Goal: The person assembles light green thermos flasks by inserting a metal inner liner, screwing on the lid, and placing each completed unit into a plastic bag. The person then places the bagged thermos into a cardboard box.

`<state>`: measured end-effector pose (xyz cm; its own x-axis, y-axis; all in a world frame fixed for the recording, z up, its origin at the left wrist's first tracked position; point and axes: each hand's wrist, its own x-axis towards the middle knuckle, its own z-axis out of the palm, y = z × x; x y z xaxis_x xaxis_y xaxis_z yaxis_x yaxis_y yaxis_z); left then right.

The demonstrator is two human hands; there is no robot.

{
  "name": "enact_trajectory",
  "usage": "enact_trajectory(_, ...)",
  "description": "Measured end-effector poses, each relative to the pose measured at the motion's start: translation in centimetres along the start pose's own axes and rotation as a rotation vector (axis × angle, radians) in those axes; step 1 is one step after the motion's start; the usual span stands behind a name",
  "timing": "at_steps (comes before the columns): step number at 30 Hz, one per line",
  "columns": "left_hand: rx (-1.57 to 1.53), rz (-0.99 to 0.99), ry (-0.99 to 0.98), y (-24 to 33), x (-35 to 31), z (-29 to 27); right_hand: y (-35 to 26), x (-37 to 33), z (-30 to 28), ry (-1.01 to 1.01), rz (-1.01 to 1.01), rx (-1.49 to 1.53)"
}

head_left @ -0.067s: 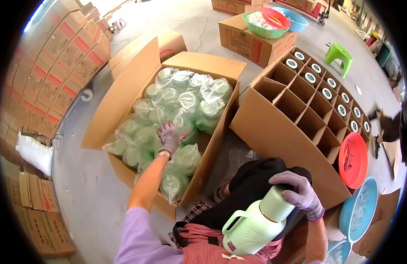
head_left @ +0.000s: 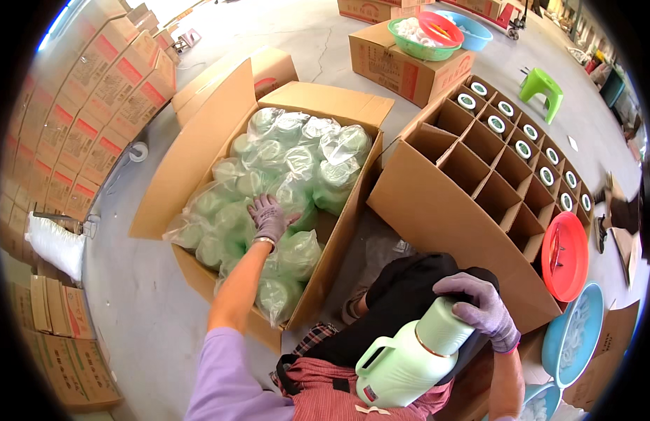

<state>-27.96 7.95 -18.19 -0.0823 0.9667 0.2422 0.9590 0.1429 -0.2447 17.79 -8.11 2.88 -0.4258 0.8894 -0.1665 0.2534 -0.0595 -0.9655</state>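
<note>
1. Vacuum jug (head_left: 406,361), pale green, one: tilted on the lap, cup lid (head_left: 443,326) in place on its neck.
2. Right hand (head_left: 485,309): curled around the cup lid, gripping it.
3. Left hand (head_left: 270,219): open, fingers spread, on plastic-bagged green vessels (head_left: 297,161); many in open carton (head_left: 172,165), unwrapped none.
4. Divided carton (head_left: 437,224): part-filled; white-ringed tops (head_left: 523,149) in some cells.

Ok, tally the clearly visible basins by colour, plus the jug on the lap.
Red basins: 2
Blue basins, one cut off by the lower edge: 3
Green basin: 1
Pale green jug, gripped at its top by the right hand: 1
Total: 7
</note>
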Motion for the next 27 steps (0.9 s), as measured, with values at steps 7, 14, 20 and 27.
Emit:
enact_trajectory(7,-1.004,-0.148,-0.224,-3.1,4.9,-2.7,0.3,1.5,-1.8,0.125,-0.053,-0.165)
enact_trajectory(14,-1.704,0.476,0.278,2.8,6.9,-23.7,-0.4,11.0,0.3,0.164,-0.587,-0.952)
enact_trajectory(20,-3.185,0.130,-0.399,11.5,13.6,-24.1,2.2,14.0,3.9,0.219,-0.526,-0.867)
enact_trajectory(27,-1.758,0.506,-0.024,15.1,0.7,-25.1,2.7,12.6,-0.3,0.677,-0.202,-0.270)
